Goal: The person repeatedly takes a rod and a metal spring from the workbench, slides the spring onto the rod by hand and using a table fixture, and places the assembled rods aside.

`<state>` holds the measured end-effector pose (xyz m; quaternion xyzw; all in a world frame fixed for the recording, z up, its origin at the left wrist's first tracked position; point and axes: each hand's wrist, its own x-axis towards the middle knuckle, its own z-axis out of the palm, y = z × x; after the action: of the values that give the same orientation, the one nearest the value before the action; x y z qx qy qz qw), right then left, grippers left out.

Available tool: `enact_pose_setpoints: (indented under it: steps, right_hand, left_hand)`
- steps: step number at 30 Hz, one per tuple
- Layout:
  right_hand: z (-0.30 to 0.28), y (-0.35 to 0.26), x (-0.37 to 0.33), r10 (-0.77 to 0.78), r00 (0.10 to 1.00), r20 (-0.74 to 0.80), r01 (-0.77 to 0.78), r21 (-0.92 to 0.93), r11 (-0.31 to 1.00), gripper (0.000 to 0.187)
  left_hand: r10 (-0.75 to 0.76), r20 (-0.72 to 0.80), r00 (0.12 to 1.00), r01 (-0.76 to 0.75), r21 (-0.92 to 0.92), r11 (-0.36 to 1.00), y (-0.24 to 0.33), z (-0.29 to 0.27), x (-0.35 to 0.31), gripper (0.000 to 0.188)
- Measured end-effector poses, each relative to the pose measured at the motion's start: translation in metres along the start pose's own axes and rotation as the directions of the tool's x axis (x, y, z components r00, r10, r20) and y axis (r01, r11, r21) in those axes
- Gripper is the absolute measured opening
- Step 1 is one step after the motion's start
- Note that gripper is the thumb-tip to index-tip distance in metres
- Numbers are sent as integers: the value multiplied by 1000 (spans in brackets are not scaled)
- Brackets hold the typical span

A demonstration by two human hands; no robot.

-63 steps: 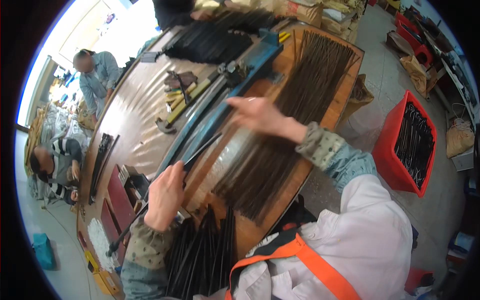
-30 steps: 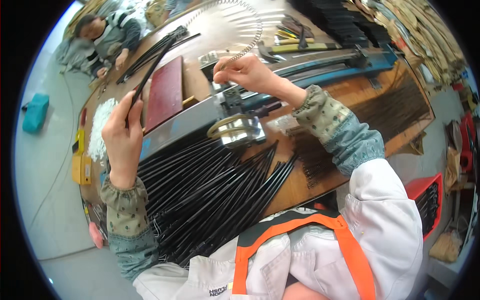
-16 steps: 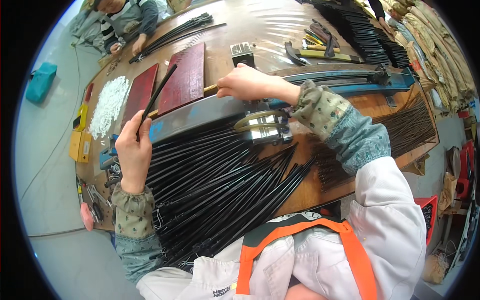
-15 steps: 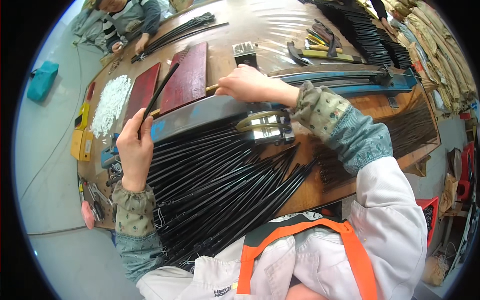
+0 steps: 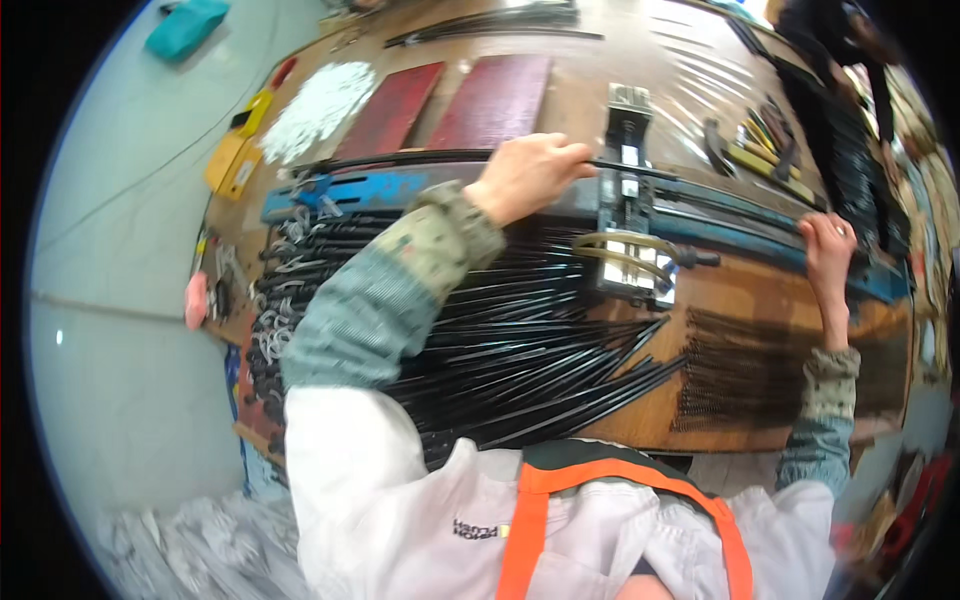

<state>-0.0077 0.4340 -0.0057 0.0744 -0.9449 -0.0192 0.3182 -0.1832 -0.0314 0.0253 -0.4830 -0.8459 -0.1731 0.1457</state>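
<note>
My left hand [image 5: 535, 180] is closed over a slim black rod [image 5: 632, 169], above the blue metal bench fixture [image 5: 390, 188]. Part of the rod shows right of my fingers, reaching across the upright metal clamp block [image 5: 628, 185]. Far to the right, my right hand [image 5: 828, 245] has its fingers curled at the end of the fixture's rail; what they grip, if anything, is hidden. Below the fixture a thick spread of black rods [image 5: 500, 340] fans over the table, with pale ties at their left ends. Two looped yellowish hoses [image 5: 625, 245] curve over the clamp's lower part.
Two dark red boards [image 5: 492, 100] and a heap of small white pieces [image 5: 320, 110] lie beyond the fixture. A hammer [image 5: 716, 148] and other hand tools rest at the far right. Thin brown rods [image 5: 745, 365] lie near my right forearm. Another person [image 5: 830, 40] stands at the far right.
My view has turned to the right. My left hand has come from the tilted black rod at the left to near the clamp; my right hand has gone from a yellowish stick to the rail's right end.
</note>
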Motion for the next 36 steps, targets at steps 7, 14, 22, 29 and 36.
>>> enact_pose_setpoints:
  steps: [7, 14, 22, 29, 36]
  right_hand:
    - [27, 16, -15, 23, 1000, -7, -22, 125, 992, 14]
    - [29, 14, -17, 38, 998, -58, -30, 144, 989, 15]
    - [-3, -61, 8, -27, 995, -101, 36, 88, 995, 24]
    - [-12, -124, -24, 1, 998, 56, -20, 327, 945, 35]
    - [13, -150, -22, 19, 987, 158, -119, 653, 748, 27]
  left_hand:
    - [-65, 82, 995, 74, -112, 991, -9, 16, -4, 21]
    - [-171, 6, 985, 167, -272, 948, 4, 19, -6, 21]
    - [-54, 116, 992, 72, -151, 986, -9, 21, -5, 23]
    - [-141, 102, 985, 135, 61, 989, 5, 31, 6, 26]
    - [-130, 93, 987, 126, 54, 991, 6, 36, 4, 26]
